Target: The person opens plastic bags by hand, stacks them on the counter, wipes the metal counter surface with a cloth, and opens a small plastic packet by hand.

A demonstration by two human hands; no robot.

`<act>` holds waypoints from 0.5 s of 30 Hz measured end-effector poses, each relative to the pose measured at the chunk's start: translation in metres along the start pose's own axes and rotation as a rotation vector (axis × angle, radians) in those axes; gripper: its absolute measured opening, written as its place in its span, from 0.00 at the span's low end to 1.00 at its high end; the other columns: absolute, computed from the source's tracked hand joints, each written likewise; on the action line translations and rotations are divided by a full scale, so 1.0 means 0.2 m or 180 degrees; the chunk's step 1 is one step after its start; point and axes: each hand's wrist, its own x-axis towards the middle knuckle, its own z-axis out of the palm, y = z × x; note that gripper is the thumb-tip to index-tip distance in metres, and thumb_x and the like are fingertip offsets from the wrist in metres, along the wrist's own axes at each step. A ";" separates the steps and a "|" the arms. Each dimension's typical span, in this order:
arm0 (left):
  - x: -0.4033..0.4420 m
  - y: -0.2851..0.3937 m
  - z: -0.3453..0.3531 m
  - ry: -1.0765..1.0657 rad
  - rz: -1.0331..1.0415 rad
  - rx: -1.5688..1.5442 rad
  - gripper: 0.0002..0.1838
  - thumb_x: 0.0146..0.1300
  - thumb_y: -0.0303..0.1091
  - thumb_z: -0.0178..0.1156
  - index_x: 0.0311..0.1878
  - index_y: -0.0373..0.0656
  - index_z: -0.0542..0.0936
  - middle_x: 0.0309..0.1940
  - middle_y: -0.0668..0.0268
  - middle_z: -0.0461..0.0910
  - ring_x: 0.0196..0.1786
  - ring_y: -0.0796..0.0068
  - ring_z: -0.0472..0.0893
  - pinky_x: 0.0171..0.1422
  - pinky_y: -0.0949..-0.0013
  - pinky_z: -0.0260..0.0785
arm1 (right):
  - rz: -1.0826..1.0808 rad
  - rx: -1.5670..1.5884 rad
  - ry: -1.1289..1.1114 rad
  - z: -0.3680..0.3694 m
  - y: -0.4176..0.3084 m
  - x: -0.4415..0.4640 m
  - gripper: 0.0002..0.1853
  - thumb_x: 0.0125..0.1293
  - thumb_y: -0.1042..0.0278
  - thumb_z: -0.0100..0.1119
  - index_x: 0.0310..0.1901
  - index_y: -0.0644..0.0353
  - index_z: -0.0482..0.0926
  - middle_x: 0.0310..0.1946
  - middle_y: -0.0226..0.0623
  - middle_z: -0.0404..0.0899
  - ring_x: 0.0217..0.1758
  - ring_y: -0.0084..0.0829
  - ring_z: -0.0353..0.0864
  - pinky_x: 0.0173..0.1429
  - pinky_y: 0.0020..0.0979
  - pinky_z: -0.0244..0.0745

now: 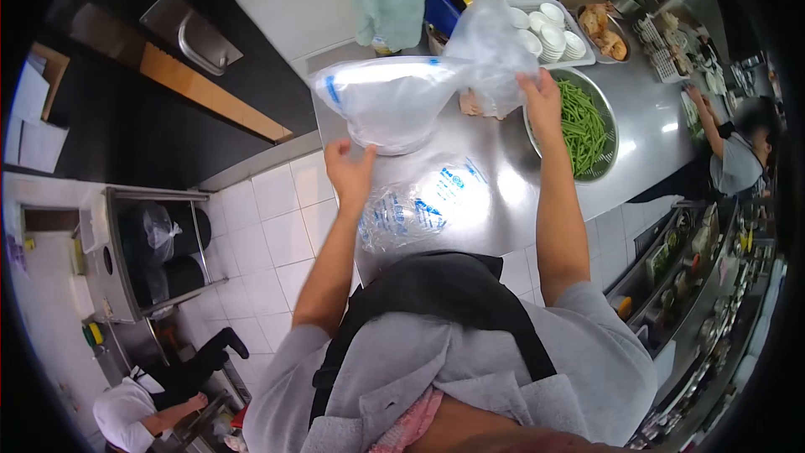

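A clear plastic bag (386, 96) with blue marks lies on the steel table, and round, stacked-looking contents show dimly through it. My right hand (543, 105) grips the loose, crumpled end of the bag beside the bowl of green beans. Near the bag's lower left edge is my left hand (349, 169), its thumb and fingers apart and the fingertips close to the plastic. Whether they touch it I cannot tell. Closer to my body lies a flattened, crumpled clear wrapper (419, 210) with blue print.
Green beans (579, 126) fill a perforated metal bowl (610, 155) at the right. Behind stand a tray of white dishes (549, 33) and a bowl of browned food (604, 29). One co-worker (738, 155) is at the far right, another (134, 411) at lower left.
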 end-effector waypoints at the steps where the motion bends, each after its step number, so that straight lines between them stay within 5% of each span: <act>1: -0.08 0.05 0.00 0.0188 -0.0346 -0.0089 0.27 0.58 0.35 0.78 0.57 0.34 0.81 0.51 0.57 0.86 0.50 0.67 0.85 0.59 0.66 0.76 | 0.0068 0.0484 -0.0011 -0.05 -0.03 -0.06 0.16 0.73 0.65 0.65 0.58 0.64 0.81 0.51 0.36 0.86 0.54 0.28 0.83 0.61 0.32 0.75; 6: -0.23 0.54 -0.04 -0.2322 -0.0663 -0.2121 0.20 0.74 0.37 0.66 0.61 0.33 0.80 0.56 0.55 0.84 0.61 0.68 0.82 0.62 0.65 0.75 | 0.0500 0.2062 -0.0095 -0.19 -0.19 -0.38 0.18 0.76 0.70 0.61 0.63 0.66 0.77 0.55 0.37 0.85 0.57 0.25 0.82 0.66 0.31 0.74; 11: -0.27 0.80 0.22 -0.1711 0.0362 -0.2184 0.23 0.71 0.39 0.70 0.60 0.31 0.81 0.47 0.58 0.88 0.56 0.71 0.84 0.60 0.68 0.76 | 0.0432 0.2081 -0.0489 -0.16 -0.13 -0.62 0.17 0.74 0.73 0.62 0.62 0.68 0.78 0.56 0.38 0.85 0.59 0.25 0.82 0.66 0.31 0.74; 14: -0.22 0.83 0.22 -0.2323 -0.0457 -0.1868 0.22 0.72 0.37 0.68 0.61 0.31 0.79 0.51 0.56 0.87 0.58 0.70 0.83 0.63 0.65 0.76 | 0.0471 0.1880 -0.0619 -0.15 -0.17 -0.75 0.09 0.74 0.73 0.64 0.52 0.64 0.81 0.48 0.33 0.86 0.51 0.22 0.82 0.61 0.28 0.76; 15: -0.22 0.82 0.21 -0.2380 -0.0622 -0.2736 0.21 0.73 0.35 0.67 0.61 0.32 0.79 0.50 0.57 0.87 0.57 0.69 0.84 0.63 0.64 0.76 | 0.0457 0.1914 -0.0570 -0.19 -0.09 -0.76 0.07 0.74 0.72 0.64 0.50 0.63 0.81 0.46 0.31 0.85 0.49 0.21 0.82 0.59 0.28 0.77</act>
